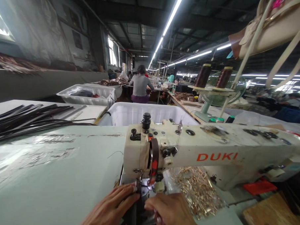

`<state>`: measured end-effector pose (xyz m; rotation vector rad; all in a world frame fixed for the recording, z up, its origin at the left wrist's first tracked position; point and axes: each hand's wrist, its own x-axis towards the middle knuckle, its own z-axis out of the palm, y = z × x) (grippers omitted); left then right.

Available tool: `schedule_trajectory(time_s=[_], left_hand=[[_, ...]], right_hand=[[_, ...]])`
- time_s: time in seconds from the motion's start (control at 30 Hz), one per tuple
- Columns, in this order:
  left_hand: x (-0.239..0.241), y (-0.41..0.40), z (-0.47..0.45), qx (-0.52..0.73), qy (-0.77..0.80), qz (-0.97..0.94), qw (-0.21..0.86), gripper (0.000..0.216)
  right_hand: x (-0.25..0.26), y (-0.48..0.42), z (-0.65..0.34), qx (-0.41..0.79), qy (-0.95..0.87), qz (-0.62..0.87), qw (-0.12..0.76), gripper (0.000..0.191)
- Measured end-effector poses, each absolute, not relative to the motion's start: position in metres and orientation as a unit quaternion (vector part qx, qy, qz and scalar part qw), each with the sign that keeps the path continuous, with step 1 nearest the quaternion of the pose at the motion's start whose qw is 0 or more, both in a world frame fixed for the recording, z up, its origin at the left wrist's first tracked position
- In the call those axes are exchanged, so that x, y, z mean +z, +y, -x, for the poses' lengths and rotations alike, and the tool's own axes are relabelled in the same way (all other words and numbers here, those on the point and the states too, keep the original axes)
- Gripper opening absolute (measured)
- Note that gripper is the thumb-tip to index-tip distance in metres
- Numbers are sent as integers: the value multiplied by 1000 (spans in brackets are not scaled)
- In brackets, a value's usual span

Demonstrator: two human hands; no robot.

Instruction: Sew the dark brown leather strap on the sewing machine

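Both hands sit near, under the sewing machine (188,150) head. The left hand (113,207) and right hand (171,213) pinch a dark strap (137,213) by the needle; gold hardware (198,191) lies just right.

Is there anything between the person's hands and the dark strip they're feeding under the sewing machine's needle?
Nothing visible. The left hand and right hand both rest right at the dark strip, just below the sewing machine head. The bag of gold hardware lies off to the right.

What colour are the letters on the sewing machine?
Orange-red letters on the cream sewing machine, clearest in the head view.
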<state>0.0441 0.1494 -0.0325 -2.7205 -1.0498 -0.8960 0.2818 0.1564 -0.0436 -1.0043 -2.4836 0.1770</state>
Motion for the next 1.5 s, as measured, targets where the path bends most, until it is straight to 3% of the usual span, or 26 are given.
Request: schedule_trajectory(time_s=[0.1,0.23,0.57,0.67,0.83,1.07,1.13,1.3,1.5], left_hand=[[-31,158,-46,-281,-350,894,9,36],[-35,174,-51,-248,-341,907,-12,23],[-41,172,-75,-151,-252,928,229,23],[-36,174,-68,-157,-257,935,189,20],[-30,178,-59,-225,-326,918,31,12],[-22,175,-65,-222,-338,914,-37,17],[-25,177,-62,-220,-322,921,-9,20],[-45,183,-54,-218,-211,934,186,34],[-65,176,-51,-162,-294,919,207,30]], right_hand=[[-37,159,-281,73,-875,430,209,33],[-33,159,-277,111,-832,513,180,30],[-28,153,-281,141,-822,512,205,21],[-26,156,-283,124,-814,526,212,6],[-24,158,-281,70,-817,535,206,41],[-28,155,-270,4,-840,515,169,21],[-31,155,-269,5,-842,512,171,21],[-37,153,-268,0,-838,518,171,21],[-34,152,-268,28,-856,489,167,18]])
